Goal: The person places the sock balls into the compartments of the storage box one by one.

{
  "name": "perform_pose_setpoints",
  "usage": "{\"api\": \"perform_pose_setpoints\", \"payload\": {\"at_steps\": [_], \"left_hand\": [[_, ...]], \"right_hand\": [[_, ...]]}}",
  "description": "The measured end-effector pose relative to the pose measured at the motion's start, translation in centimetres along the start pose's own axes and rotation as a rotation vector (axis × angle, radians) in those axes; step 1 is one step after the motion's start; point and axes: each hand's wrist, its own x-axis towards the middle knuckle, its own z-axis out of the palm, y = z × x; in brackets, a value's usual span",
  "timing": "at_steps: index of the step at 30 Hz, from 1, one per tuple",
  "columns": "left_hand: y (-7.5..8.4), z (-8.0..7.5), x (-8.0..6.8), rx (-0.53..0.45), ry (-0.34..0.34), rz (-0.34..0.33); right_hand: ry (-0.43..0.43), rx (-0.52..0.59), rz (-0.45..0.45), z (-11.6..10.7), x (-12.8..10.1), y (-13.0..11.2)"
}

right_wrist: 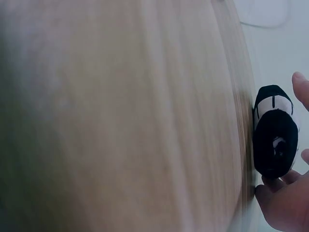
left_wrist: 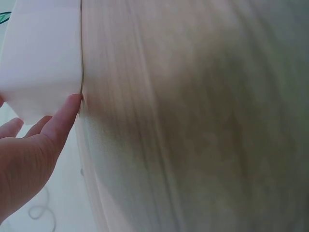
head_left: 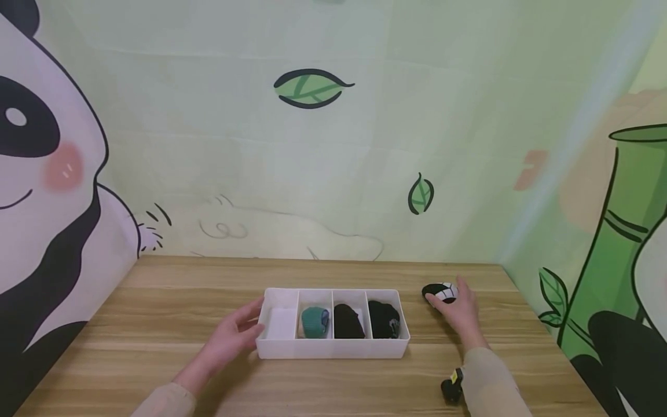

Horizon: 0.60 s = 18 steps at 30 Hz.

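Note:
In the head view, a white box (head_left: 333, 349) with several compartments stands on the table. From left to right they hold nothing, a teal rolled sock (head_left: 314, 322), a dark brown rolled sock (head_left: 348, 322) and a black rolled sock (head_left: 383, 319). My left hand (head_left: 233, 333) touches the box's left end with extended fingers. To the right of the box lies a black-and-white rolled sock (right_wrist: 276, 137). Around it spreads my right hand (head_left: 460, 307). The right wrist view shows some fingers against one end of this sock and the thumb (right_wrist: 301, 89) apart from it.
The wooden table (head_left: 172, 301) ends at a wall cloth (head_left: 208, 145) printed with a panda, leaves and bamboo. A small black device (head_left: 451, 389) sits beside the right sleeve (head_left: 492, 379).

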Motion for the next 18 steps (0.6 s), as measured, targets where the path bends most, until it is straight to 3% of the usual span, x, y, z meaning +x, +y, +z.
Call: {"api": "perform_pose_setpoints", "payload": {"at_steps": [6, 13, 18], "left_hand": [[0.01, -0.03, 0.02, 0.006, -0.005, 0.004], [-0.13, -0.08, 0.02, -0.005, -0.01, 0.008], [-0.26, -0.18, -0.01, -0.011, -0.023, 0.023]], "right_hand": [[-0.014, -0.001, -0.009, 0.08, -0.08, 0.05], [0.02, -0.006, -0.096, 0.41, -0.08, 0.58], [0.003, -0.012, -0.08, 0.51, 0.04, 0.71]]}}
